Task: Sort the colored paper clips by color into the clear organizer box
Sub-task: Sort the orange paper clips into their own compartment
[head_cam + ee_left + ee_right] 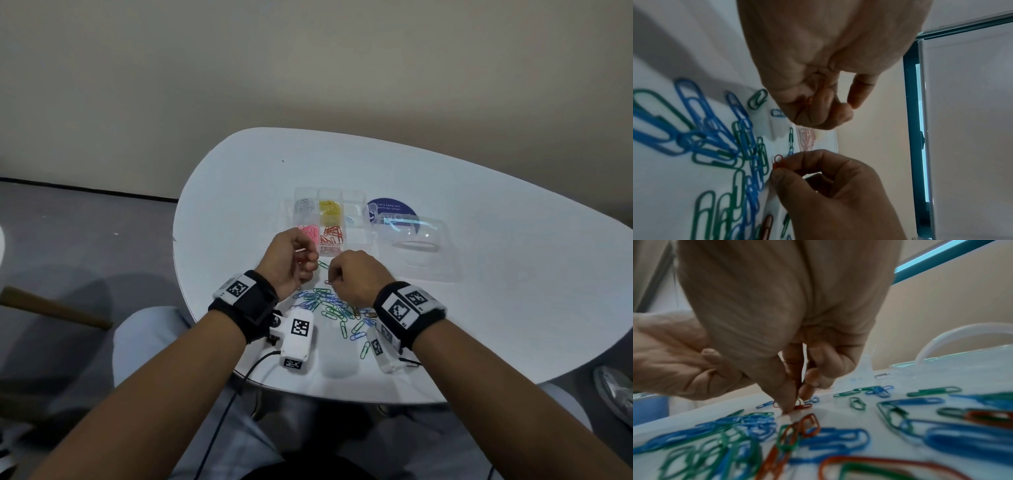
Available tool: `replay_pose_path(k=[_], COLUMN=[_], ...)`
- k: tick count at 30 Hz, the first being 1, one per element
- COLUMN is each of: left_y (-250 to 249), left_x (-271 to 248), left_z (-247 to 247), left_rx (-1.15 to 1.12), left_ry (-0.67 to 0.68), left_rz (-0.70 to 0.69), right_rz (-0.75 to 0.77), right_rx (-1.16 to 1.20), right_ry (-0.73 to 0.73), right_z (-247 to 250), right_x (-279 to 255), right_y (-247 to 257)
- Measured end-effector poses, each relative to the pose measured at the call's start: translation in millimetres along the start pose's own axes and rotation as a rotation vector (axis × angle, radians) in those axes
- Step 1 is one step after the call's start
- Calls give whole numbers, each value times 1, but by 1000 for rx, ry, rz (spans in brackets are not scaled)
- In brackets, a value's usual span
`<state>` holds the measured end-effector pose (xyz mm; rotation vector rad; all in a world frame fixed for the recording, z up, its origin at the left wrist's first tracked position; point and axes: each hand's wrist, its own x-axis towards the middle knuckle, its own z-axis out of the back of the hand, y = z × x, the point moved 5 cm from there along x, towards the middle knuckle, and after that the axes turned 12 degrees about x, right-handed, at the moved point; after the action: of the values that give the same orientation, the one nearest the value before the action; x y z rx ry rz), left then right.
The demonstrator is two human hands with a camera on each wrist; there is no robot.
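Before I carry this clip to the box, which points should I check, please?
1. Right hand pinches the red clip: ok.
2. Red clip free of its neighbours: cannot tell; a pale clip lies right beside it.
3. Red compartment of the organizer box uncovered: ok.
4. Left hand secure on its red item: cannot tell; curled fingers hide most of it.
5. All reds out of the pile: not ok; a loose red clip lies there.
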<state>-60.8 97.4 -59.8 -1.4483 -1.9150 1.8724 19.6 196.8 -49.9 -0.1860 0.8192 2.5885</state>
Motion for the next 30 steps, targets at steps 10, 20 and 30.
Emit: replay_pose_path(k=[10, 20, 30], left_y=[16, 41, 69], left_x=[-12, -33, -51], left_z=[4, 0, -40], left_rx=[-68, -122, -282], left_ry=[-92, -119, 44], left_rz=[83, 79, 153], right_rz=[-8, -58, 82], right_rx=[27, 22, 632], right_ry=[44, 65, 39], right_z=[1, 4, 42], right_x=[-8, -18, -65], right_y=[0, -8, 23])
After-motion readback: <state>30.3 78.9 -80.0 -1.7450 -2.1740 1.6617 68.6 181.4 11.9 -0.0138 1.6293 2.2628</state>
